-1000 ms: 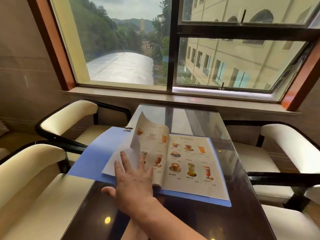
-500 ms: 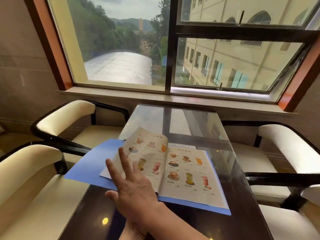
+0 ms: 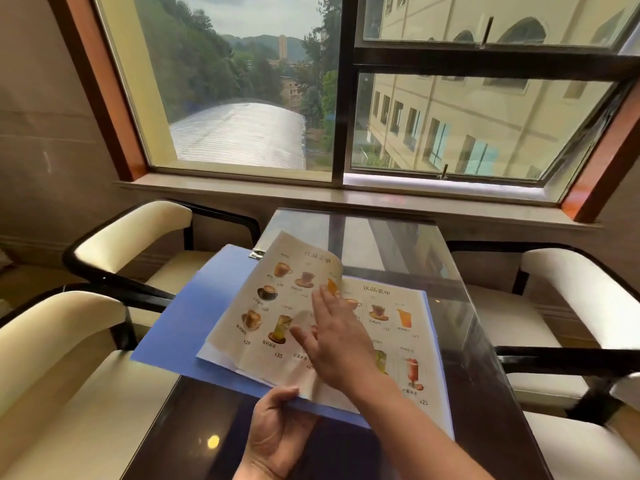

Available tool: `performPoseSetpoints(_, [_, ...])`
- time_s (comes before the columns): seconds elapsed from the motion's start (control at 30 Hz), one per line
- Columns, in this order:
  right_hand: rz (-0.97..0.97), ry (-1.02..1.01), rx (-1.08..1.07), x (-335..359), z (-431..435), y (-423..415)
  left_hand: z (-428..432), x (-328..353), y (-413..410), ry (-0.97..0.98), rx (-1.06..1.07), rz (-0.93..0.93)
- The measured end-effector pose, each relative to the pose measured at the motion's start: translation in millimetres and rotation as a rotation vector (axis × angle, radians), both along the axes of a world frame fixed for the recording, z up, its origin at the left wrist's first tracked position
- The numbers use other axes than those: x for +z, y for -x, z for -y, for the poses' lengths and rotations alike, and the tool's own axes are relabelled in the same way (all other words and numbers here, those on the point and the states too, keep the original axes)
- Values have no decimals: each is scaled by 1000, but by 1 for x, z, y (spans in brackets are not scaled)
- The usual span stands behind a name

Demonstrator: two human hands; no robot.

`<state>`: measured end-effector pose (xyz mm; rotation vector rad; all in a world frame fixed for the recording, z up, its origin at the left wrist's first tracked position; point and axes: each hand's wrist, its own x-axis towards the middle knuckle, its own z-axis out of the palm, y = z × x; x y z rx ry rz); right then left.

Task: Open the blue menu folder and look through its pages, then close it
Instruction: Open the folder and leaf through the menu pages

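A: On the near half of the table [image 3: 398, 244], toward its left edge, the folder [image 3: 194, 323] lies open. Its left cover sticks out past the table's left edge, over a chair [image 3: 52, 341].

B: What are the hands doing?

A: The right hand [image 3: 337, 336] is over the middle of the pages, flat, with its fingers [image 3: 320, 299] close together. The thumb sticks out to the left. It touches a page [image 3: 277, 306] that curves up from the middle fold. I cannot tell how hard it presses.

B: And the other one?

A: The left hand [image 3: 277, 427] is at the near edge of the folder. Its thumb is on top and its fingers are under, so it pinches that edge.

B: Can you see all the drinks?

A: No. The right hand and arm cover part of both pages. The raised page hides the sheets under it.

B: What else is around?

A: There are cream chairs with black arms on both sides of the table. A second left chair [image 3: 138, 237] is farther back, and a right chair [image 3: 571, 299] is across from it. A small metal clip [image 3: 257, 253] sits at the folder's far edge. Past the table's far edge are a sill [image 3: 381, 199] and a big window [image 3: 346, 98].
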<state>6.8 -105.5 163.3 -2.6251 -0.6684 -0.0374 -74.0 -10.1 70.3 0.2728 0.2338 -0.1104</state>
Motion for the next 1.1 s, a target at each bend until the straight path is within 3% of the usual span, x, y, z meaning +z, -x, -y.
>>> performPoseSetpoints(0.17, [-31,144,144,-11,3,-5,1,-1,-8,16,58,-53])
performPoseSetpoints(0.4, [-72,9,282,-22,22,2,2,-6,-6,101,108,-12])
performPoseSetpoints(0.57, [-66,-42,-30,-39,61,7,-9,-9,-9,96,123,-48])
performPoseSetpoints(0.73, [-89,-71,-478,-41,103,5,-16,-11,-10,91,183,-108])
performPoseSetpoints(0.8, [-256,-196,-624,-34,117,2,-17,-10,-11,92,181,-103])
performPoseSetpoints(0.93, [-715,-878,-609,-24,131,-5,-18,-10,-11,64,186,-104])
performPoseSetpoints(1.1, [-715,-1102,-512,-32,129,0,-21,-12,-8,-15,197,-145])
